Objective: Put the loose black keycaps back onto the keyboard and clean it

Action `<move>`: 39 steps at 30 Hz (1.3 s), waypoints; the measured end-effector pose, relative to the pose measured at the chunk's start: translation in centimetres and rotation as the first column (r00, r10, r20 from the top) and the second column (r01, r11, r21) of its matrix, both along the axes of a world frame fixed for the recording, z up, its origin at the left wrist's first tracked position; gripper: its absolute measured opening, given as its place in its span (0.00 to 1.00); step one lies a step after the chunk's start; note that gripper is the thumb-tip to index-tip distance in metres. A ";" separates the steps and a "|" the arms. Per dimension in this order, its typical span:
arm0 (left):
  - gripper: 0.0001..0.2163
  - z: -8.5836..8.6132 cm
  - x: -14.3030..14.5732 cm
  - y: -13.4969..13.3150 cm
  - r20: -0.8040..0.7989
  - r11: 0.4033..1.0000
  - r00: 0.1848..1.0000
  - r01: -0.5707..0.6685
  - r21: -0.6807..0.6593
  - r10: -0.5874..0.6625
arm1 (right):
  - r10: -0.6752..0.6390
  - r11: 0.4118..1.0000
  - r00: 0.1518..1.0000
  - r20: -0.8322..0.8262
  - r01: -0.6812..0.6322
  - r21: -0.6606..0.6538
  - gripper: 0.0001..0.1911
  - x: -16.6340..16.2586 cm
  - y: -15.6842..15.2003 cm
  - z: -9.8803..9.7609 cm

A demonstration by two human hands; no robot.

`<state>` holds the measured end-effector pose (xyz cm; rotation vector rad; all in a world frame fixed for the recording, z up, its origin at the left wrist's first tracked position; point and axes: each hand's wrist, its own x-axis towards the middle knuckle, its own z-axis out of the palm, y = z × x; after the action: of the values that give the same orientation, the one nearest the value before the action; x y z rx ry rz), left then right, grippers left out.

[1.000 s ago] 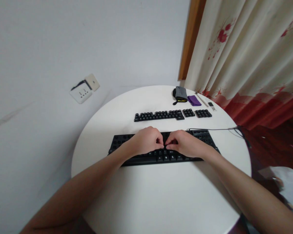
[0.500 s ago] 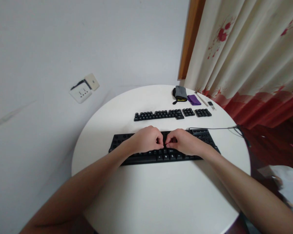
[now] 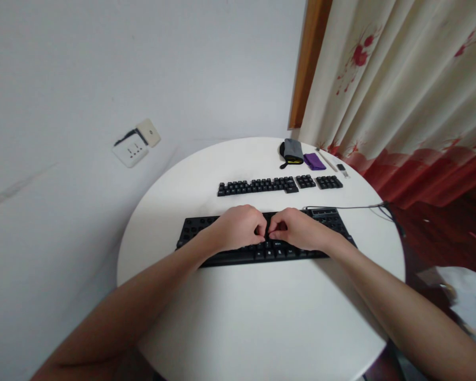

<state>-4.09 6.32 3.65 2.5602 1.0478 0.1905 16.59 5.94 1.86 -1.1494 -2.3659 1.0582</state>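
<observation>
A black keyboard [image 3: 198, 227] lies across the round white table [image 3: 262, 312]. My left hand [image 3: 238, 227] and my right hand [image 3: 299, 228] rest on its middle, knuckles up, fingers curled in. Their fingertips meet in a pinch over the keys at the centre. What they pinch is too small to name. Beyond the keyboard, rows of loose black keycaps [image 3: 257, 186] are laid out in three groups.
A grey pouch [image 3: 292, 151], a purple cloth [image 3: 314, 161], a thin stick [image 3: 327, 161] and a small tool [image 3: 343, 170] lie at the table's far edge. A cable [image 3: 349, 207] runs off to the right. A wall socket [image 3: 131, 151] is at left, curtains [image 3: 400, 95] at right.
The hands stay pinched together at the keyboard's middle; the view has shifted only slightly.
</observation>
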 end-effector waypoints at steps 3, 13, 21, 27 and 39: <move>0.02 0.2 0.1 -0.2 -0.018 1.000 1.000 0.010 0.010 -0.010 | -0.003 1.000 1.000 0.011 0.003 0.000 0.05 0.0 0.0 0.0; 0.02 -0.2 0.1 0.4 0.063 0.978 0.993 -0.086 -0.188 0.100 | 0.006 1.000 1.000 0.012 -0.006 0.015 0.08 0.0 0.1 -0.4; 0.06 -1.4 -0.3 1.8 0.049 0.933 0.986 -0.135 -0.334 0.161 | -0.065 0.998 0.996 0.058 0.064 0.018 0.03 -0.2 -0.1 -0.6; 0.08 -1.5 0.2 2.0 -0.002 0.946 0.989 -0.145 -0.291 0.151 | -0.120 0.992 0.984 0.133 0.116 0.040 0.05 -0.6 -0.1 -0.4; 0.09 -0.9 -0.7 2.4 0.246 0.930 0.940 -0.147 -0.338 0.238 | -0.252 0.955 0.955 -0.157 0.272 0.121 0.08 0.9 1.9 -0.5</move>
<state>-4.83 8.75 2.72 2.0701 1.1172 0.3957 17.45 7.86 1.38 -1.2510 -2.0735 0.8374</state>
